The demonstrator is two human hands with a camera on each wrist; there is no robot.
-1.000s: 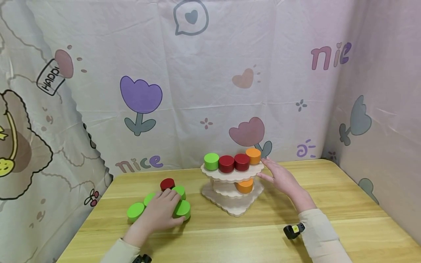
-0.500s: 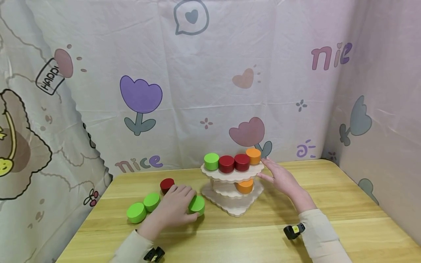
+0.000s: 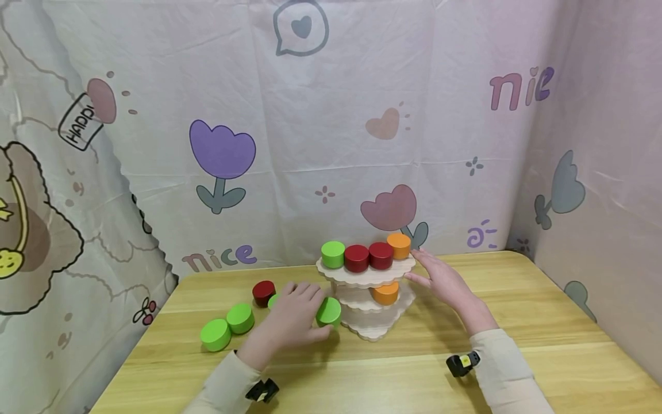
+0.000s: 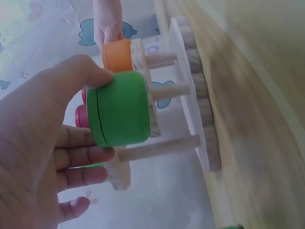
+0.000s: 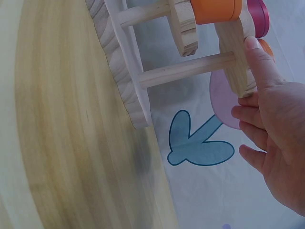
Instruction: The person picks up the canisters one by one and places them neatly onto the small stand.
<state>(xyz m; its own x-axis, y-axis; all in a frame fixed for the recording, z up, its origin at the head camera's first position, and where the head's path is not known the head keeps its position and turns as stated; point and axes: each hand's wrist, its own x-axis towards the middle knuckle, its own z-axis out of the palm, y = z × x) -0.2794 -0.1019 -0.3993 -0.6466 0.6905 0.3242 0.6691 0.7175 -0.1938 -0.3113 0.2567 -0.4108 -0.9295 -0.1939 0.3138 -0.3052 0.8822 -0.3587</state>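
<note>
My left hand (image 3: 291,319) pinches a green round block (image 4: 121,109) between thumb and fingers, lifted off the table in the left wrist view. It is close to the left side of a tiered wooden stand (image 3: 373,331) with scalloped edges. My right hand (image 3: 446,280) holds the right edge of the stand's top tier, its thumb (image 5: 259,62) on the edge and the other fingers at the far side. A green block (image 3: 333,255), two red blocks (image 3: 356,259) and an orange block (image 3: 399,246) sit on the top tier. Another orange block (image 3: 385,293) is on the middle tier.
Left of the stand, loose on the wooden table (image 3: 403,379), lie a red block (image 3: 264,292), two green blocks (image 3: 240,318) side by side, and another green one (image 3: 272,300) mostly hidden by my left hand. A printed cloth (image 3: 310,126) hangs behind the table and at both sides.
My left hand has carried the green block from the loose group rightward to the stand's left side. My right hand stays at the top tier's edge.
</note>
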